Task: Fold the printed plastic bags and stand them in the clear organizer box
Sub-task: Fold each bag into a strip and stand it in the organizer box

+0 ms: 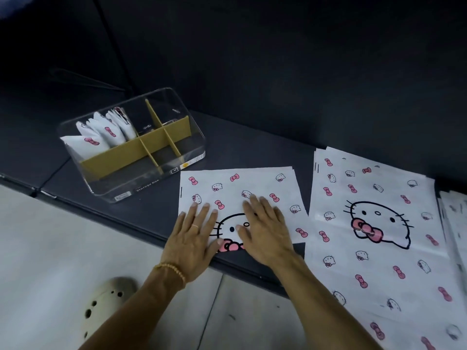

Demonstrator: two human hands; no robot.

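Printed plastic bag point(242, 195), already folded once, lies flat on the dark padded surface point(252, 147) under both palms; the left hand point(193, 238) and right hand point(265, 231) press it down with fingers straight and spread, neither one curled round or pinching anything. The fold's near edge sits beneath the heels of the hands, the free edges just beyond the fingertips. The film looks thin, light and limp, with a slick face likely to slide on the padding and spring open once pressure lifts, so each crease probably wants a firm flat stroke. A sensible hold for the next fold would be a pinch at the two corners beyond the fingertips, or at the side edge just outside the right hand, drawn across while the other palm pins the middle. Beyond the left hand and farther off stands the clear organizer box point(192, 150) with cardboard dividers point(151, 145), folded bags point(103, 133) upright in its far-left section. Just outside the right hand lies a stack of unfolded bags point(374, 248)
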